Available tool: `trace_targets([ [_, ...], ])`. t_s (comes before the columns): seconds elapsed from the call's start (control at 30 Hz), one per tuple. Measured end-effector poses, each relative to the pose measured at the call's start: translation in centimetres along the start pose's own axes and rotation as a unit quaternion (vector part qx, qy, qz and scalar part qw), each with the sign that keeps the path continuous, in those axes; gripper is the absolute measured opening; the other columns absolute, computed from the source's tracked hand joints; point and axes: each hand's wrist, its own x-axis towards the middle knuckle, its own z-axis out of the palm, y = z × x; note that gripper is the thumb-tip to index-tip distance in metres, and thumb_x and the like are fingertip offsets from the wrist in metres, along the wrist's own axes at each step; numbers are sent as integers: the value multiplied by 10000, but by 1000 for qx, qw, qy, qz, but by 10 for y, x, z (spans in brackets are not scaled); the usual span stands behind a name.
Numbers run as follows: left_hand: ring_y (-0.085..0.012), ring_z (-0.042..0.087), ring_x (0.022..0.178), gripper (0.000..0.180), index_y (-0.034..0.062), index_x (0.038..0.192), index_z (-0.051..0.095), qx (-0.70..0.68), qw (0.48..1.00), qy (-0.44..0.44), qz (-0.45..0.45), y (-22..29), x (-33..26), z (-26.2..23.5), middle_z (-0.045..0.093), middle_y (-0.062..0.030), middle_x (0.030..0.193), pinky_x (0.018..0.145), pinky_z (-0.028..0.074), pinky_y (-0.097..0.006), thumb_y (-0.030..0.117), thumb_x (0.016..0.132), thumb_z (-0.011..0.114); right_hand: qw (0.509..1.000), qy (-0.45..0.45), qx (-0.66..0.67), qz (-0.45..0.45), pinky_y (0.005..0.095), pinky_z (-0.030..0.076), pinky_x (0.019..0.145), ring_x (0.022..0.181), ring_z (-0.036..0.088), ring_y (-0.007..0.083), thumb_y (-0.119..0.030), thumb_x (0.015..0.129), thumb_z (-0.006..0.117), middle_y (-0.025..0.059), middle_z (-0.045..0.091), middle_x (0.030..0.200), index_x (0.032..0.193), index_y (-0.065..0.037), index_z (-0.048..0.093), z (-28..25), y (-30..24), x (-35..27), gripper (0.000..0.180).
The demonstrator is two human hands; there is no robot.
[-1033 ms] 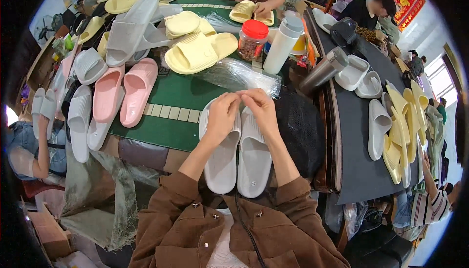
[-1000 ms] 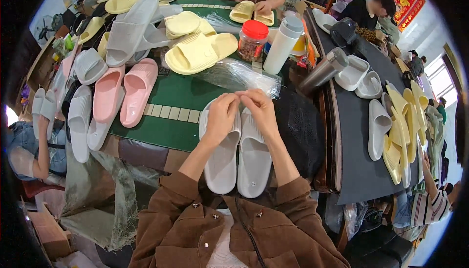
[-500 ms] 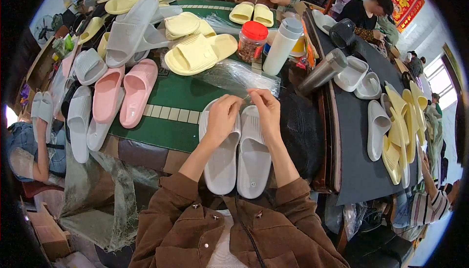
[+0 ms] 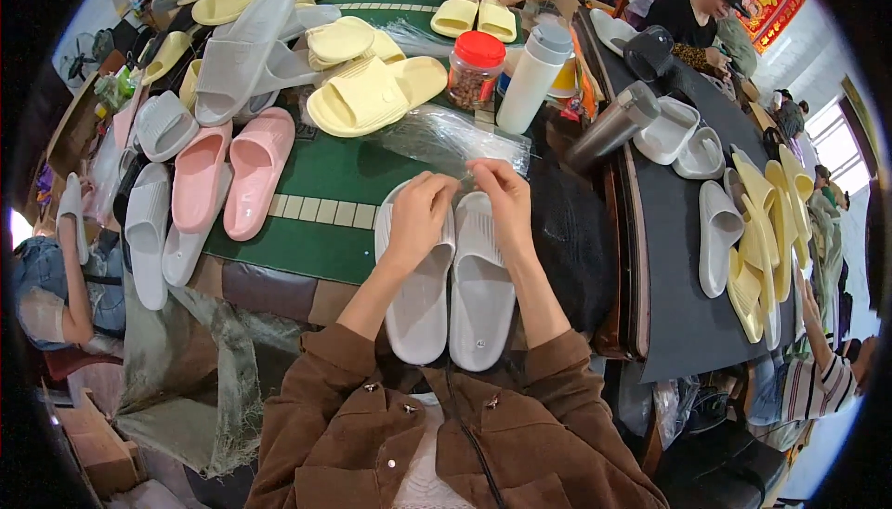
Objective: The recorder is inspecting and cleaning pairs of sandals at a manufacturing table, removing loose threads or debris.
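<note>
A pair of light grey slippers (image 4: 481, 314) lies side by side in front of me, toes pointing away. My left hand (image 4: 423, 219) is closed in a pinch above the left slipper's strap. Over the right slipper's strap, my right hand (image 4: 502, 204) pinches too, its fingertips close to the left ones. Whatever thin thing sits between the fingertips is too small to make out. Just beyond the hands, clear plastic wrapping (image 4: 455, 140) lies crumpled on the green table top (image 4: 325, 175).
Yellow slippers (image 4: 372, 96), pink slippers (image 4: 258, 175) and a grey pile crowd the left. A red-lidded jar (image 4: 475, 71), white bottle (image 4: 534, 82) and steel flask (image 4: 613, 125) stand beyond my hands. More slippers line the dark table (image 4: 669, 258) at right. Co-workers sit around.
My hands stay pinched over the grey slippers, nearly in place. The view has shifted slightly. Across the table, a co-worker's hands have moved closer to the yellow pair.
</note>
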Motion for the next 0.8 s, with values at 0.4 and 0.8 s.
trace_targets([
  [0.4, -264, 598, 713, 103, -8, 922, 640, -15, 1000, 18, -16, 6, 3, 1, 625, -145, 853, 650, 465, -329, 51, 873, 571, 1000, -14, 17, 15, 222, 441, 753, 786, 537, 63, -149, 921, 598, 9, 655, 934, 940, -23, 670, -1, 1, 1, 147],
  [0.8, -242, 547, 760, 89, -14, 902, 614, 70, 997, 13, 16, 10, 2, -1, 604, -116, 828, 650, 441, -322, 54, 876, 563, 997, -74, -33, -10, 237, 474, 735, 822, 576, 98, -152, 913, 608, 46, 635, 967, 996, 12, 684, -1, 6, 2, 199],
])
